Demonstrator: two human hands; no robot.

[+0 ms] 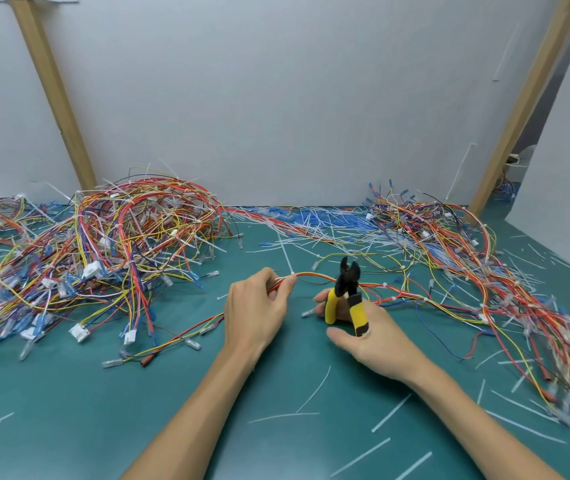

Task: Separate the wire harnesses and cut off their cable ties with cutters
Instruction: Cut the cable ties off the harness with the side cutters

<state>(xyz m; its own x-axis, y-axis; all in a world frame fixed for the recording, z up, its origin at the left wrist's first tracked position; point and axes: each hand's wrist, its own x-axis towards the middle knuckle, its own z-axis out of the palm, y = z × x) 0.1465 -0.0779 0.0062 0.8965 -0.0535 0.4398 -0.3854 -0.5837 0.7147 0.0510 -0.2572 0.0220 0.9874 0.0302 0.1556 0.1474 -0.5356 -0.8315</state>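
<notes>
The desk (68, 410) is where my worries start. Its green top is crowded, with a big tangled left heap (120, 244) of harnesses and a looser right spread (484, 271) of them running down the far side. Any hard pull on one bundle could, I judge, drag its neighbours along and knot what ought to be coming apart. Between the two lies the harness (314, 276) being worked, arching up off the desk in front of me. Its right end runs into the right spread, and I cannot tell whether it is free there, so a snag is likely if it is lifted. The left hand (255, 313) has its grip closed on that harness, fingers and thumb pinching the red and yellow wires near the top of the arch. If that pinch slackens, the springy wires could slide away from the blades. The right hand (373, 344) has its grip round the yellow handles of the cutters (347, 292), which stand nose-up with the jaws parted, just in front of the arch. The hold looks loose to me, thumb off the handles, so the tool could twist as it closes. The finest risk is at the small white cable tie (394, 298) just right of the cutters: it sits tight on the wires, and blades set too deep would nick insulation rather than plastic. Last, the tie ends (311, 230) littering the desk could hide a tie not yet cut.
</notes>
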